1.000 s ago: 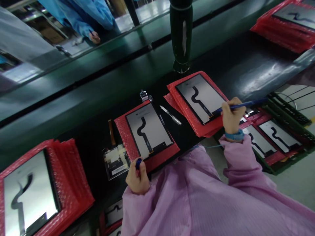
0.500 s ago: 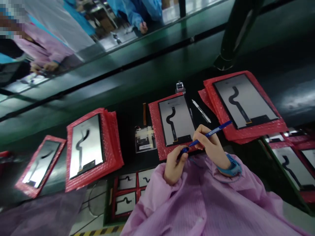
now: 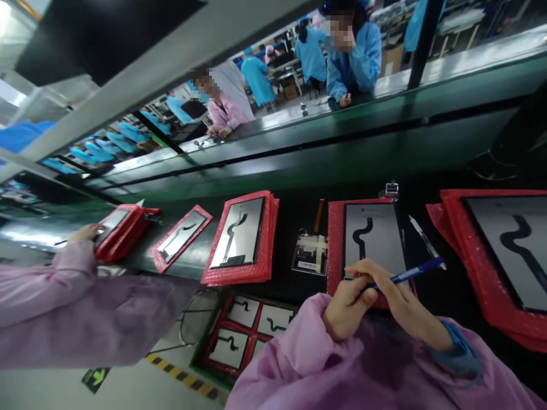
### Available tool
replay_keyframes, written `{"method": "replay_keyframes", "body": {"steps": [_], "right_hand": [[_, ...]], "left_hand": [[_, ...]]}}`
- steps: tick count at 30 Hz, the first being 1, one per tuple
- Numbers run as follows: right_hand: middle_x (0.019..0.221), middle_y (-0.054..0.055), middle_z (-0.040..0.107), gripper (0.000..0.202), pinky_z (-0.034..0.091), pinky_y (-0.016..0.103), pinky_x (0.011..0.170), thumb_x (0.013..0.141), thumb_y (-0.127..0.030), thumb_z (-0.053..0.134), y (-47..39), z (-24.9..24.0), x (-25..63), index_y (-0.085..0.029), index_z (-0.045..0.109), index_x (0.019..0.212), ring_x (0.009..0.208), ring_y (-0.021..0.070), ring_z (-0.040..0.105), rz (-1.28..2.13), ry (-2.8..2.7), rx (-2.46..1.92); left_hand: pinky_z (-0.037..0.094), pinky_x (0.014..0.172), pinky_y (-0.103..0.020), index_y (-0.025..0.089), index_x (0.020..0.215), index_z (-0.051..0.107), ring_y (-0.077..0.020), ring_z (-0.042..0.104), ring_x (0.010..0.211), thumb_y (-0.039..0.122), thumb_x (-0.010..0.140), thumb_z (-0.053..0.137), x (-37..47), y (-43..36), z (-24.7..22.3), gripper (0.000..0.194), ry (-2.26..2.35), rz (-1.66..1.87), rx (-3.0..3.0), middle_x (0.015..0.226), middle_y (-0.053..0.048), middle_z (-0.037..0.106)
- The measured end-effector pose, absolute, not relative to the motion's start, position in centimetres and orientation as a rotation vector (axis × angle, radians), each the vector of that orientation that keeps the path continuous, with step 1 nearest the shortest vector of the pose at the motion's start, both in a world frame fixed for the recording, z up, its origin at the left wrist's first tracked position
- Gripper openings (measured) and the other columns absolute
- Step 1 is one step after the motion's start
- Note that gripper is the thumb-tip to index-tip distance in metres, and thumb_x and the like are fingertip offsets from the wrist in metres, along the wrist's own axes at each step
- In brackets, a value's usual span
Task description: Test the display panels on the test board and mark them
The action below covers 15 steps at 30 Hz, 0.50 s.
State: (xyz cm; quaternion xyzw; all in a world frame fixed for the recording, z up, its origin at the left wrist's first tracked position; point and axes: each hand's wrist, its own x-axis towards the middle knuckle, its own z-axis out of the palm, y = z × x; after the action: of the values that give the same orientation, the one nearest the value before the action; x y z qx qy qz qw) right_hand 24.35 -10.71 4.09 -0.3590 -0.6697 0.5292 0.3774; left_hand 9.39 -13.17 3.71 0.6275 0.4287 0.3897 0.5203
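Note:
My right hand (image 3: 395,287) grips a blue pen (image 3: 412,272), whose far end points up to the right. Against it, my left hand (image 3: 350,304) is closed around the pen's lower end, where the pen cap is mostly hidden by fingers. Both hands are over the lower part of a display panel (image 3: 387,239) with a black curved flex cable. Beneath that panel lies red bubble wrap (image 3: 336,239). Right of it rests a white pen (image 3: 425,239). To the left are a small circuit module (image 3: 310,253) and an orange strip (image 3: 319,214).
Wrapped panel stacks stand left (image 3: 273,228) and right (image 3: 448,228), with a single panel (image 3: 182,233) farther left. A crate (image 3: 205,353) of panels sits below the bench edge. A co-worker's sleeve (image 3: 77,267) reaches in at left. A metal clip (image 3: 392,191) is behind.
The view has swung up and left, bringing a co-worker's arm into view. My hands have come together, and the pen's lower end has met the cap in my left hand.

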Motion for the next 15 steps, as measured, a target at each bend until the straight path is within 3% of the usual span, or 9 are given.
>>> {"method": "replay_keyframes", "body": {"steps": [3,6,9,12,15], "right_hand": [[0.113,0.007,0.069,0.045,0.051,0.037,0.101,0.101,-0.051,0.035,-8.9,5.3,24.8,-0.027,0.073,0.109,0.112,0.0229,0.065,1.319,-1.804,-0.899],[0.097,0.007,0.069,0.039,0.055,0.032,0.078,0.098,-0.047,0.042,-6.1,5.1,25.8,-0.024,0.074,0.094,0.090,0.0209,0.067,1.154,-1.718,-1.036],[0.074,0.004,0.063,0.029,0.043,0.029,0.055,0.093,-0.037,0.046,-3.0,3.8,27.5,-0.022,0.069,0.083,0.061,0.0171,0.057,0.853,-1.554,-1.349],[0.073,0.007,0.066,0.018,0.038,0.031,0.055,0.088,-0.031,0.053,-1.1,2.6,29.2,-0.019,0.067,0.087,0.059,0.0201,0.057,0.508,-1.650,-1.804],[0.085,0.015,0.070,0.028,0.038,0.034,0.056,0.093,-0.032,0.049,-1.1,2.2,29.6,-0.015,0.067,0.104,0.069,0.0285,0.063,0.228,-1.787,-2.190]], "left_hand": [[0.056,0.079,-0.033,0.009,0.105,0.070,-0.0218,0.068,0.084,0.073,0.095,0.033,8.9,-11.5,4.3,0.074,1.011,0.887,1.598,0.089,-0.011,0.071],[0.056,0.081,-0.032,0.013,0.110,0.068,-0.0209,0.068,0.084,0.062,0.099,0.040,7.6,-8.1,4.6,0.058,1.130,0.760,1.863,0.093,-0.010,0.071],[0.050,0.101,-0.039,0.014,0.116,0.064,-0.0262,0.063,0.113,0.046,0.101,0.049,5.6,-3.6,4.5,0.038,1.590,0.760,2.094,0.118,-0.014,0.067],[0.046,0.105,-0.047,0.010,0.127,0.057,-0.0329,0.055,0.125,0.042,0.096,0.059,3.9,0.3,3.7,0.044,2.082,0.548,2.031,0.130,-0.019,0.060],[0.046,0.104,-0.048,0.011,0.134,0.051,-0.0350,0.053,0.128,0.041,0.090,0.069,3.0,2.3,2.7,0.056,2.228,0.418,1.908,0.133,-0.021,0.058]]}}
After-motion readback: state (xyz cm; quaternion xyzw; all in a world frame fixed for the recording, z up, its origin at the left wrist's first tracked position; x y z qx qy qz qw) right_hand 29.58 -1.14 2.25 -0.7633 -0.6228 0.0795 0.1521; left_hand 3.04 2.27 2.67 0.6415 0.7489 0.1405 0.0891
